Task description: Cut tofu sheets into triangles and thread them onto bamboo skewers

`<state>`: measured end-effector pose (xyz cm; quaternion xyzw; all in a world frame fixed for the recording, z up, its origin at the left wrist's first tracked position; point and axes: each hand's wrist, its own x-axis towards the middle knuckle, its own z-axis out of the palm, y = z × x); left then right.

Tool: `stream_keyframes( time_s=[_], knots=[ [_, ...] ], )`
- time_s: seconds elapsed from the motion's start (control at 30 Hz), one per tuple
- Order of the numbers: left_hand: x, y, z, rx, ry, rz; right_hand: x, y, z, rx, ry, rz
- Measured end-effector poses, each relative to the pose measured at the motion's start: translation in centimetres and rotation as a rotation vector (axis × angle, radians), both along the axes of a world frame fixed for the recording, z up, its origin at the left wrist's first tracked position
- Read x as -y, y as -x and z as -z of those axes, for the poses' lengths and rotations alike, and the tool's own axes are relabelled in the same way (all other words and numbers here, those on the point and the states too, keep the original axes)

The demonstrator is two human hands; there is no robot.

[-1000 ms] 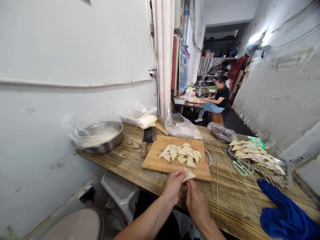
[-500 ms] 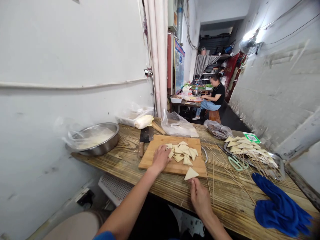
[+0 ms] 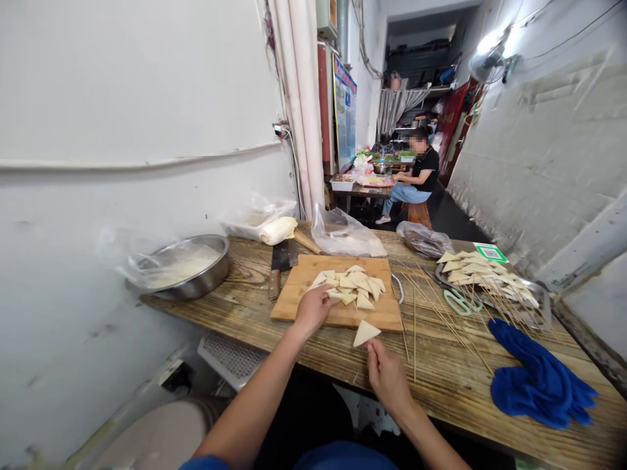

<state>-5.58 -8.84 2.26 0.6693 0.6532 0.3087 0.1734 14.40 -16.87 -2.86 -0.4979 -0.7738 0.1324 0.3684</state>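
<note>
Pale tofu triangles (image 3: 360,282) lie in a loose pile on a wooden cutting board (image 3: 289,300). My left hand (image 3: 313,309) is at the near left of the pile, its thumb and fingers pinched on the edge of one piece. In front of the board, my right hand (image 3: 388,375) is closed on a thin skewer, mostly hidden by the fingers. A single tofu triangle (image 3: 366,333) sits on that skewer, just above my fingertips. Bare bamboo skewers (image 3: 415,336) lie on the table to the right of this hand.
Left stands a metal basin (image 3: 203,274) with plastic over it. A cleaver (image 3: 281,261) lies beside the board. To the right are scissors (image 3: 458,301), a tray of skewered triangles (image 3: 482,274) and blue gloves (image 3: 539,382). A person (image 3: 421,173) sits at a farther table.
My left hand has shifted from the pile's left side to its near edge and pinched a piece. The right hand's triangle has tilted slightly left. The whole view has shifted a little.
</note>
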Motion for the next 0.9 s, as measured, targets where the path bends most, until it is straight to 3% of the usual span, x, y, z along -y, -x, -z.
stream_keyframes(
  time_s=[0.1,0.3,0.47,0.57,0.67,0.77,0.9],
  knots=[
    [0.5,-0.3,-0.1,-0.061,0.023,0.041,0.3,0.3,-0.1,0.012,0.005,-0.010],
    [-0.1,-2.1,-1.3,-0.370,0.091,0.059,0.4,0.4,-0.4,-0.007,0.043,0.007],
    [-1.6,-3.2,-2.4,-0.256,0.132,0.048,0.4,0.0,-0.1,-0.087,0.047,0.046],
    [-2.0,-2.5,-2.9,0.067,0.203,0.051,0.4,-0.1,0.0,-0.100,0.028,0.048],
    [-1.7,-1.4,-2.5,0.713,0.337,0.057,0.7,0.0,-0.2,-0.090,0.006,0.017],
    [-0.9,-0.6,-1.1,1.304,0.427,-0.018,1.2,0.5,-0.5,-0.049,0.009,-0.051],
    [-0.1,-0.3,1.1,1.574,0.463,-0.155,1.5,1.1,-0.3,0.036,0.006,-0.091]
  ],
)
